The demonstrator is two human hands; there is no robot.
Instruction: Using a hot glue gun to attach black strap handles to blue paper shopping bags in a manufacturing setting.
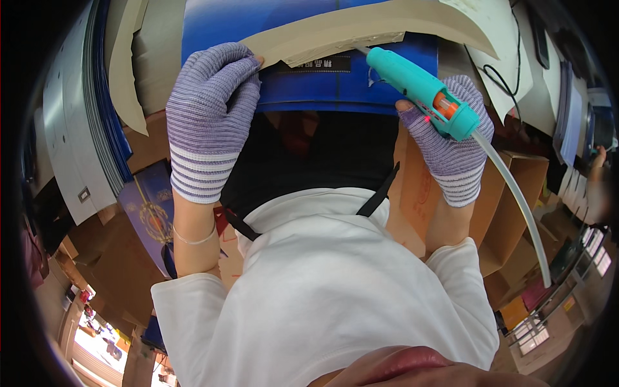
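My left hand (209, 113), in a purple-and-white striped knit glove with a bare fingertip showing, pinches the left end of a long curved beige cardboard strip (335, 27). A crinkled flap (345, 48) runs along the strip's near edge. In my right hand (454, 151), gloved alike, is a teal hot glue gun (406, 79). Its nozzle points left and meets the flap, or hovers just above it. A long whitish glue stick (519, 201) trails from the gun's back end. Beneath the strip lies a glossy blue board (293, 95).
Another curved beige strip (122, 77) lies at the left, beside stacked blue-edged panels (74, 122). A black cable (509, 90) loops over white sheets at the right. Open cardboard boxes (509, 206) stand by my right arm. Another person's hand (599, 157) shows at the far right.
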